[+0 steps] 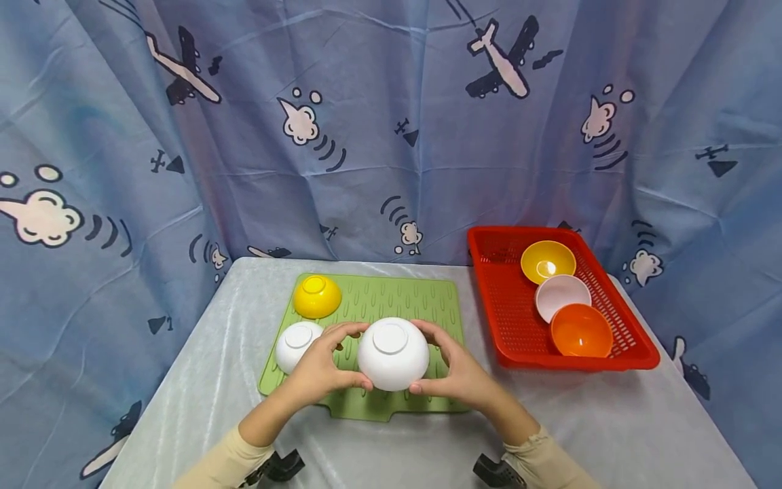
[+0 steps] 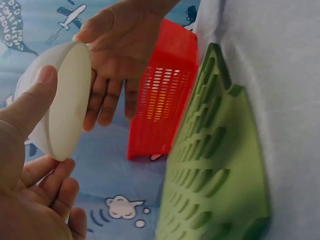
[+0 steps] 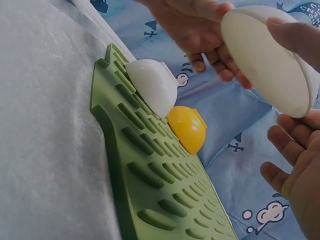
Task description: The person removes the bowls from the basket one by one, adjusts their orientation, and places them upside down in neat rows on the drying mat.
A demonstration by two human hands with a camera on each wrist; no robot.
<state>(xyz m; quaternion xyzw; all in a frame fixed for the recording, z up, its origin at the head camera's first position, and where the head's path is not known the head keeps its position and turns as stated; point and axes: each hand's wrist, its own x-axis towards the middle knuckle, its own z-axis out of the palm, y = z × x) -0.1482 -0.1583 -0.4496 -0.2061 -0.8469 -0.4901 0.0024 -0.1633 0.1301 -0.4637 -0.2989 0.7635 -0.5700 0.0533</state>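
Note:
Both hands hold a white bowl (image 1: 394, 360) upside down above the green drying mat (image 1: 421, 292), its base ring facing up. My left hand (image 1: 330, 367) grips the rim from the left side, thumb below and fingers above in the head view. From the other side my right hand (image 1: 455, 367) pinches it the same way. The wrist views show the bowl's hollow underside and a gap between bowl and mat. Beside the left hand a second white bowl (image 1: 296, 345) lies face down on the mat, partly covered by the fingers. Behind it a yellow bowl (image 1: 324, 299) also lies face down.
A red plastic basket (image 1: 497, 326) with perforated walls stands to the right of the mat. Inside it lean a yellow bowl (image 1: 540, 261), a pinkish-white bowl (image 1: 559, 293) and an orange bowl (image 1: 580, 333). A patterned blue curtain (image 1: 366, 136) hangs behind the cloth-covered table (image 1: 195, 353).

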